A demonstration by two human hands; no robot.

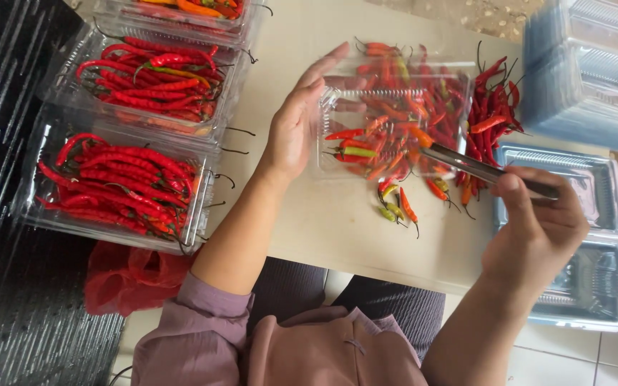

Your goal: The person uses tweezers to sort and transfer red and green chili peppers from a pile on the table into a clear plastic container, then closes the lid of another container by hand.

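Right hand [538, 221], nearest the camera, is closed around metal tongs [481, 170] whose tips reach into a clear plastic box [395, 121] of chillies on the table [337, 229]. Left hand [298, 118], fingers loosely open, steadies that box's left edge. Filled boxes [119, 182] lie well left.

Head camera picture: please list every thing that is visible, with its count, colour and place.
Filled chilli trays: three, clear, red chillies inside, left side.
Open container: one, clear, table middle, few chillies inside.
Loose chillies: a pile, red, some orange and green, around the container.
Tongs: one, metal, tips over the chillies.
Empty containers: several, clear, right edge, a stack above.
Mesh bag: one, red, under the table edge.
Table: one, beige.
Left hand: steadies the container.
Right hand: holds the tongs.
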